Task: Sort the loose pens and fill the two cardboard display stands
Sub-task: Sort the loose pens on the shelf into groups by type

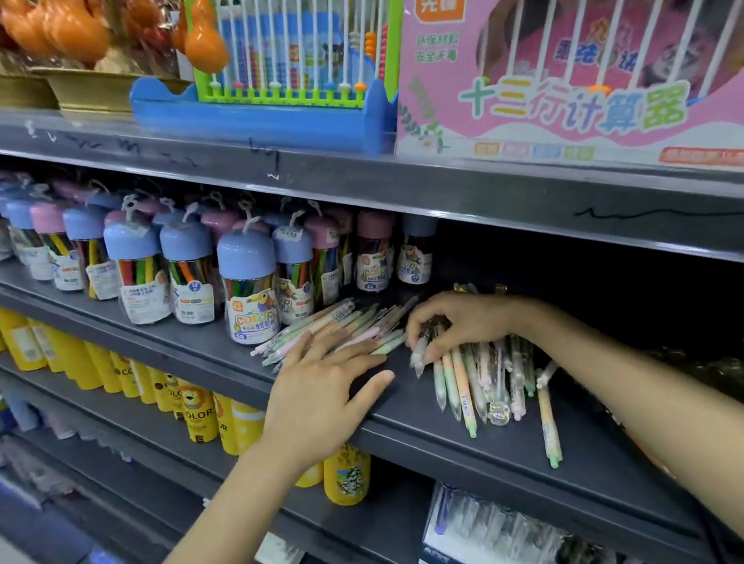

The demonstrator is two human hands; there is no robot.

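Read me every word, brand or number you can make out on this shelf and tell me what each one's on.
"ShiF 先锋": orange badge on the pink abacus box
"十三行计算器": big letters, same box
"环保材料 安全无毒": small green text, same box
"COLOR": blue-capped crayon jar
"COLOR": yellow lion tube
Pen barrels, jar tags, bottom box: too small or blurred.

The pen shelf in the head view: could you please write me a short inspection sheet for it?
Surface: dark grey shelf, bare along its front edge.
Job's things: two heaps of loose pastel pens, the left heap lying sideways, the right heap pointing toward the front edge; one pen lies apart on the right. No cardboard stands seen.
Clutter: jars of coloured pencils stand beside the left heap.
Grippers: left hand rests flat on the left heap; right hand curls round pens of the right heap.
Cables: nothing seen.
Surroundings: abacus box above, yellow tubes below.
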